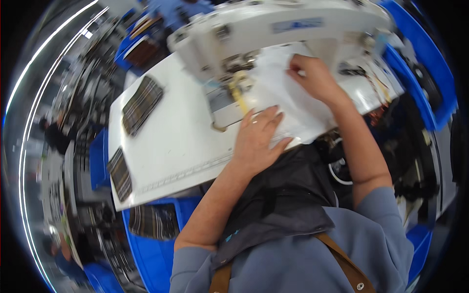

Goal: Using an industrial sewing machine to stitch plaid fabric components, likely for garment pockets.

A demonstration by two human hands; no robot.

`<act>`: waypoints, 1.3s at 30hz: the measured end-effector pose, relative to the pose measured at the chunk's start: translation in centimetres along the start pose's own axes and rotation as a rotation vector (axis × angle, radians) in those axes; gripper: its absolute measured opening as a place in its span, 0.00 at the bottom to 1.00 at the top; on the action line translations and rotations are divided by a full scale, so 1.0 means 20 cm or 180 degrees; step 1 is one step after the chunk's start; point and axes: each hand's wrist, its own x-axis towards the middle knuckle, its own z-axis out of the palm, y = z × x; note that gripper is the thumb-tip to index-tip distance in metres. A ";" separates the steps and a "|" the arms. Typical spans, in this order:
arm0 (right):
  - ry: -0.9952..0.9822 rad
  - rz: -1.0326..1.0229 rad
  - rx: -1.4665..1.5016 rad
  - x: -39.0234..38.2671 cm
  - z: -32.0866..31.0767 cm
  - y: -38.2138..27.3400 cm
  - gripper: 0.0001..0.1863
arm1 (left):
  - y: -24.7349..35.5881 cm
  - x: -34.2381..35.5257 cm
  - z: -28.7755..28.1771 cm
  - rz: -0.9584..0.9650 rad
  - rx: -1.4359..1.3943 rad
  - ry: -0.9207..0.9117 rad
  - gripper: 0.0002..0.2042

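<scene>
A thin white cloth (287,100) lies under the arm of a white sewing machine (337,22), reaching to the table's near edge. My left hand (256,139) rests flat at the cloth's left side, fingers stretched and a ring on one of them. On the cloth's right part, my right hand (317,80) has thumb and forefinger curled together in a pinch on it; its other fingers are tucked out of sight. Beside the needle area, a narrow yellow strip (239,99) runs toward my left fingertips. The needle area itself is blurred.
Dark plaid pieces (141,106) lie on the left of the white table (181,127). More plaid cloth (154,220) sits in a blue bin (146,261) below the near edge. Another blue bin (415,88) stands at the right. Other people work in the background.
</scene>
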 end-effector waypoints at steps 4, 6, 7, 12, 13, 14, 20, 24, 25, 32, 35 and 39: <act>-0.0275 -0.0493 0.0522 -0.14 -0.22 -0.37 0.08 | -0.06 -0.06 -0.13 -0.0139 -0.0089 0.0658 0.20; -0.0256 -0.0656 0.0617 -0.22 -0.24 -0.51 0.05 | -0.22 -0.16 -0.25 -0.0466 0.0287 0.0922 0.19; -0.0275 -0.0613 0.0770 -0.25 -0.24 -0.56 0.07 | -0.30 -0.22 -0.33 -0.0656 0.0566 0.1111 0.17; -0.0264 -0.0358 0.2123 -0.37 -0.16 -0.74 0.15 | -0.76 -0.72 -0.92 -0.2178 0.2118 0.1206 0.16; -0.0221 -0.0299 0.2449 -0.37 -0.13 -0.76 0.15 | -0.82 -0.87 -1.03 -0.2367 0.2541 0.1208 0.16; -0.0234 -0.0310 0.2463 -0.35 -0.09 -0.78 0.15 | -0.85 -0.99 -1.13 -0.2651 0.2754 0.0979 0.18; -0.0798 -0.0020 0.2296 -0.22 0.22 -0.74 0.08 | -0.88 -1.26 -1.34 -0.3859 0.2022 0.0844 0.13; -0.0911 0.0515 0.2342 -0.24 0.41 -0.61 0.09 | -0.87 -1.20 -1.33 -0.3890 0.1831 0.0677 0.12; -0.0902 0.0520 0.2284 -0.25 0.45 -0.59 0.10 | -0.85 -1.19 -1.33 -0.3849 0.1758 0.0547 0.12; -0.0925 0.0754 0.2093 -0.27 0.50 -0.59 0.11 | -0.84 -1.21 -1.40 -0.2821 0.2390 0.1662 0.03; -0.0983 0.0884 0.1952 -0.27 0.50 -0.60 0.12 | -0.64 -0.90 -1.31 -0.0909 0.3963 0.1458 0.03; -0.0821 0.0858 0.2088 -0.27 0.49 -0.62 0.18 | -0.27 -0.53 -0.90 0.0388 0.3514 0.1172 0.04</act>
